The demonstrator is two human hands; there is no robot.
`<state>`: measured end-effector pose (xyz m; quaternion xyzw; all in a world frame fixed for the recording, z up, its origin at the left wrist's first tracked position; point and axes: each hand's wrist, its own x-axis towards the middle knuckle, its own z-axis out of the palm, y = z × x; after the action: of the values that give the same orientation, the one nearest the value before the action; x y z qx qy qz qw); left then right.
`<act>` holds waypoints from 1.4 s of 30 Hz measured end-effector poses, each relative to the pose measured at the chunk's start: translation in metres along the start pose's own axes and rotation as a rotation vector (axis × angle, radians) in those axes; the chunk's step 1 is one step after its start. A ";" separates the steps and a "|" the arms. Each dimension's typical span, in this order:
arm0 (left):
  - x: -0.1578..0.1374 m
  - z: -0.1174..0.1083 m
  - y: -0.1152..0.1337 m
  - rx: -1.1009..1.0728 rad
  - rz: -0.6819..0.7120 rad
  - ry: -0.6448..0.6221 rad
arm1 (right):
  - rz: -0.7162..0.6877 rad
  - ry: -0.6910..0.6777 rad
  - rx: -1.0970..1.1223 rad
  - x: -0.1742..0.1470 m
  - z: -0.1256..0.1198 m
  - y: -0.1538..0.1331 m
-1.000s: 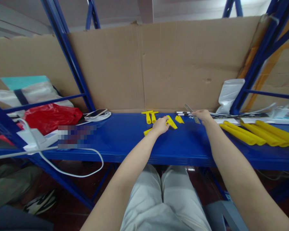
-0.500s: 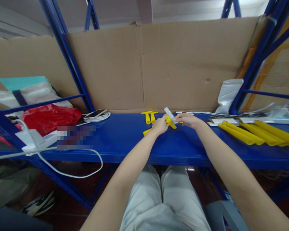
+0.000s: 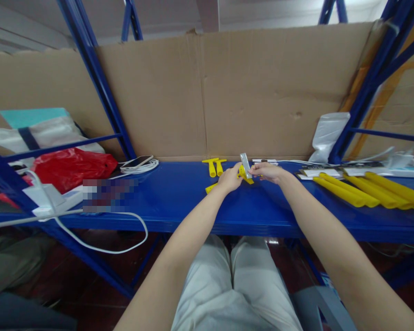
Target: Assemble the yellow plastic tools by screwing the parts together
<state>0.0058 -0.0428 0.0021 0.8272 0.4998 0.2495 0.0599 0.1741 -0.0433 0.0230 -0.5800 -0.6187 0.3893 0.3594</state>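
Yellow plastic piece was in the left hand, at the blue shelf, in front of the person and a little right of the middle. The left hand had its fingers closed around the end of the piece nearest to it. Just beside it, the right hand held a metal strip in a narrow pinch between thumb and fingers. The strip was tilted, its top leaning left, and its lower part crossed in front of the yellow plastic piece; I could not tell whether the two touched. A small bit of yellow showed by the fingers of the right hand, too hidden to make out.

Another yellow part lay partly covered by the left wrist. Farther back, two T-shaped handles lay side by side on the shelf, near the cardboard. Behind the right hand were some white packets. Well off to the right lay a row of yellow tubes, and far to the left were a red bag and a phone next to a coiled white cable
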 end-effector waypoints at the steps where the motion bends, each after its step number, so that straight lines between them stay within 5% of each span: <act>1: 0.000 0.000 0.000 0.002 0.000 -0.003 | 0.004 -0.001 0.010 0.000 -0.001 0.000; 24: 0.006 0.004 -0.005 -0.057 0.071 0.085 | 0.040 -0.032 -0.070 -0.001 -0.008 0.001; 33: 0.009 0.004 -0.008 -0.131 0.118 0.205 | -0.019 -0.009 0.042 0.001 -0.010 0.001; 42: 0.006 0.002 -0.007 -0.208 0.096 0.177 | -0.115 0.001 0.089 0.010 -0.011 0.007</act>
<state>0.0039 -0.0338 0.0005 0.8142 0.4346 0.3745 0.0889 0.1857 -0.0321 0.0217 -0.5271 -0.6329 0.3950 0.4069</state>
